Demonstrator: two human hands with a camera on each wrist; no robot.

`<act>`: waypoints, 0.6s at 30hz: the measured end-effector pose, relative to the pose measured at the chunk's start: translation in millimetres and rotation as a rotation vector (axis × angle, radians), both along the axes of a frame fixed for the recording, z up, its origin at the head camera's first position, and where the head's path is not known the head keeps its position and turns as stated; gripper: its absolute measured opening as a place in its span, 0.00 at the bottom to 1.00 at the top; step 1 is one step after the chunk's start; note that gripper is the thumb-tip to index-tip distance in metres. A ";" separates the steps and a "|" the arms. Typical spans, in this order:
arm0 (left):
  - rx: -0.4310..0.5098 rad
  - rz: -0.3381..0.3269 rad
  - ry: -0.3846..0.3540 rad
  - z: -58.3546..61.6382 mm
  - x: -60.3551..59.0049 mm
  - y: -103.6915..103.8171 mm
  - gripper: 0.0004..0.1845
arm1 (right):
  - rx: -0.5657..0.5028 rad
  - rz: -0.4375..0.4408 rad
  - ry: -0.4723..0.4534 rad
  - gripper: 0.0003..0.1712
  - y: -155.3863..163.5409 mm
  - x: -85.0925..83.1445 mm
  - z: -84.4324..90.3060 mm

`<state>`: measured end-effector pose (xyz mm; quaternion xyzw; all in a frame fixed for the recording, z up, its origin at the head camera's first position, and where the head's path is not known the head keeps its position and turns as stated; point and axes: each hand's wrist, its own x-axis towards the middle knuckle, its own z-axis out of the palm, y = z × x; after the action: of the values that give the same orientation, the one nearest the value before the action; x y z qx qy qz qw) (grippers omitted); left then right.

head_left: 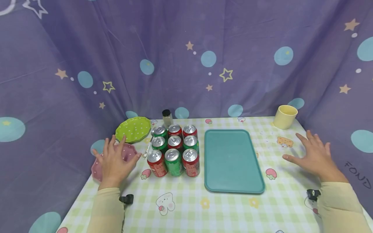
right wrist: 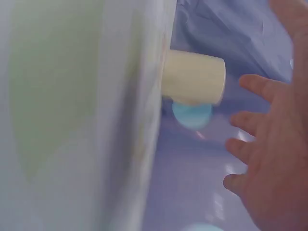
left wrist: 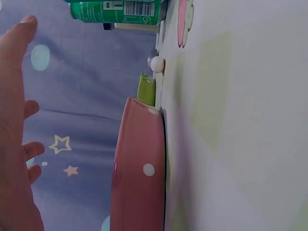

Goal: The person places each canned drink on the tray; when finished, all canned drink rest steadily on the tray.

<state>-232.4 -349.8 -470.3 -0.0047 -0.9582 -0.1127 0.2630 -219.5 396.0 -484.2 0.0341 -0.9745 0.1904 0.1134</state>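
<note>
Hands both spread, fingers apart, gripping nothing. Left hand hovers over the pink plate at the table's left edge, apparently clear of it in the left wrist view; plate is pink, white-dotted, scalloped. Right hand hovers above the checked tablecloth, near the yellow cup. Between them: nine cans blocked three-by-three, red and green, just beside the teal tray. Green plate behind the pink one.

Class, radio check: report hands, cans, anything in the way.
Left hand open above pink plate. Right hand open, holding nothing. Nine cans upright beside teal tray. Nothing between them.
</note>
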 end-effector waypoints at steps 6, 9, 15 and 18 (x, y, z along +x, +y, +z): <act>0.019 -0.048 -0.003 3.7 1.1 4.7 0.56 | -0.113 0.107 -0.054 0.65 -12.9 -3.8 3.6; 0.045 -0.071 -0.018 4.3 2.4 6.9 0.55 | -0.187 0.145 -0.121 0.65 -18.9 -5.5 6.1; 0.105 -0.117 -0.104 4.3 4.6 13.0 0.56 | -0.346 0.265 -0.227 0.63 -33.5 1.7 6.3; 0.139 -0.137 -0.133 5.6 7.0 16.8 0.56 | -0.370 0.294 -0.246 0.63 -39.1 5.7 4.9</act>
<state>-225.4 -333.0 -464.7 -0.0443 -0.9608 -0.1964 0.1904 -213.7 356.8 -479.3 0.1308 -0.9142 0.3824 -0.0305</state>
